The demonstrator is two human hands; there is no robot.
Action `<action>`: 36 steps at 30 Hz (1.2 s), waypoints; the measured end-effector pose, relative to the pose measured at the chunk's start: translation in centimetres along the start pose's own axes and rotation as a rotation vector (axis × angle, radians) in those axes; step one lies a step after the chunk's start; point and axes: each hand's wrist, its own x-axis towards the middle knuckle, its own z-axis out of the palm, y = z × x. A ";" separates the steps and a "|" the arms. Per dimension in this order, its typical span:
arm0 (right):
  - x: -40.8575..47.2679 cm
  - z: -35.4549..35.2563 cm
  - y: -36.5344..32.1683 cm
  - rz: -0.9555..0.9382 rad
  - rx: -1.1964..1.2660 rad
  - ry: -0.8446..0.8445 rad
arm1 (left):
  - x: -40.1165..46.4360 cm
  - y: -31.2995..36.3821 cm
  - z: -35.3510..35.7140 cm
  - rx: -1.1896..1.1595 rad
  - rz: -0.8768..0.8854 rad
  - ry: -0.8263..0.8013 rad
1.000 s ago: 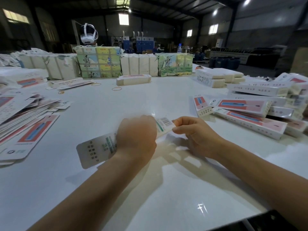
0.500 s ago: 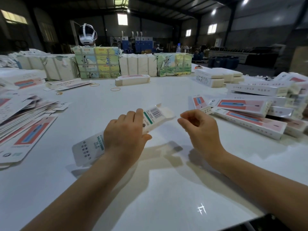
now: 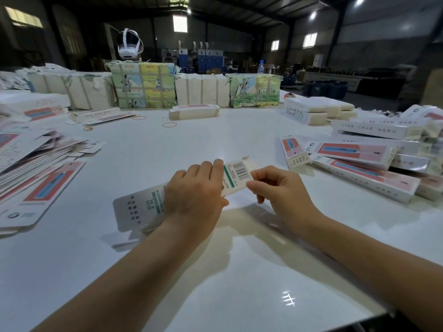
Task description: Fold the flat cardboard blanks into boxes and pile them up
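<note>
Carton (image 3: 143, 208) half-formed, held just above white worktop (image 3: 239, 271) at centre, left hand (image 3: 194, 190) wrapped around its middle, right hand (image 3: 280, 188) pinching its barcode end flap, flat blanks pile (image 3: 36, 168) at left, folded boxes stack (image 3: 374, 164) at right.

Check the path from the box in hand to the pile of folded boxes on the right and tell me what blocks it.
Nothing visible does. The left hand grips the box, the right hand pinches its barcode end, and only bare table lies between it and the pile of folded boxes.
</note>
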 end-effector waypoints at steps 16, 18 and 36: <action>-0.1 0.2 -0.4 0.069 0.064 -0.103 | -0.1 1.1 0.0 0.110 0.045 0.024; -0.1 -0.1 -0.3 -0.022 -0.093 -0.086 | 0.0 1.1 -0.1 0.118 0.025 0.024; -0.6 0.4 0.1 -0.211 -0.552 -0.019 | -0.1 1.8 -0.4 0.183 0.069 0.052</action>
